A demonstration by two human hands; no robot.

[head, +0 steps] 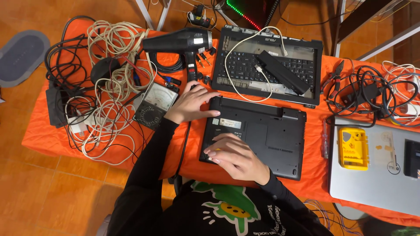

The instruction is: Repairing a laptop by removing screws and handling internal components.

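A black laptop (267,131) lies upside down on the orange-covered table (48,140), its bottom panel facing up. My left hand (192,102) rests flat on the laptop's far left corner, fingers spread. My right hand (234,157) lies on the near left part of the bottom panel, fingers together and pointing left. Neither hand grips anything that I can see. Both arms wear black sleeves.
Behind the laptop lies a stripped laptop base (271,65) with a black battery and a white cable on it. A black hair dryer (179,41), an analog multimeter (155,105) and tangled cables (109,87) lie left. A silver laptop (376,175) carrying a yellow case (352,148) sits right.
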